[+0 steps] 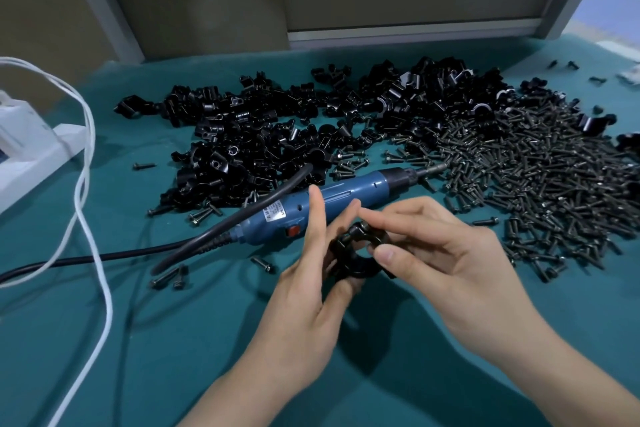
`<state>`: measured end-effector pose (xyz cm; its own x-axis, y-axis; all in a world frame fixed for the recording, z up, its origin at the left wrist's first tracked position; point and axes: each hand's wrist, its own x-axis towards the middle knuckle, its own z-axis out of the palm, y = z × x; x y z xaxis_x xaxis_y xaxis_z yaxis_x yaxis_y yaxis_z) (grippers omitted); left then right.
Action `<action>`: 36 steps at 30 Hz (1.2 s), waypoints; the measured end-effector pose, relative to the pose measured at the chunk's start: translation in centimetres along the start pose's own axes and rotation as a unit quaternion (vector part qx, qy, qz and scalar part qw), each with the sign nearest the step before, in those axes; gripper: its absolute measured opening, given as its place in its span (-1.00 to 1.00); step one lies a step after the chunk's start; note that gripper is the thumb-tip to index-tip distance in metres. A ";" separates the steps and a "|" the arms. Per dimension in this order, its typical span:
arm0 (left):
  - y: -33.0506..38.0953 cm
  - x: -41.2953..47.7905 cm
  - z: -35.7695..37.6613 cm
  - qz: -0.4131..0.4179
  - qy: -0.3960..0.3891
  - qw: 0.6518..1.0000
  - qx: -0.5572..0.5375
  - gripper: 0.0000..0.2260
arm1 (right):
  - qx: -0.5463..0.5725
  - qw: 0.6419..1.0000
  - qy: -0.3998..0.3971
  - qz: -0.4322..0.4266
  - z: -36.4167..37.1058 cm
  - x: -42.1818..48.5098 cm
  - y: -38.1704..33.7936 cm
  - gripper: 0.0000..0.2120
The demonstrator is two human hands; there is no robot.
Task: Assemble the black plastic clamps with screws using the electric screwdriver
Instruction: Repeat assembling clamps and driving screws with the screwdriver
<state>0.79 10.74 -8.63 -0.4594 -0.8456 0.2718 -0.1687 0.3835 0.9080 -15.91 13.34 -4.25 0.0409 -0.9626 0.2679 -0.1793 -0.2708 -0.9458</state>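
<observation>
**Both hands on one clamp, driver lying flat**

Left hand (308,291) holds the black ring-shaped plastic clamp (353,256) just in front of the blue electric screwdriver (332,204), thumb under it and two fingers straight up. Right hand (446,263) pinches the clamp's top end, fingers curled.

Behind the screwdriver: heap of black plastic clamp parts (270,135). Right of it: heap of dark screws (540,177). Left of it: white cables (86,163) and a white power strip (31,156). All on a teal table cover (173,340), with a grey metal frame (412,29) beyond.

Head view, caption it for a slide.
Left hand and right hand hold a black clamp; the electric screwdriver lies beside the screw pile.
</observation>
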 end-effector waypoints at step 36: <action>1.0 -0.1 0.3 -0.071 0.038 0.986 -0.145 -0.69 | 0.124 0.989 -0.015 0.078 0.7 -0.2 -0.4 -0.70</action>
<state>0.43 11.31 -7.79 -0.3812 -0.9126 0.1481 0.0340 0.1462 0.9887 -15.14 13.59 -4.05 0.0614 -0.9917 0.1133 0.0615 -0.1096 -0.9921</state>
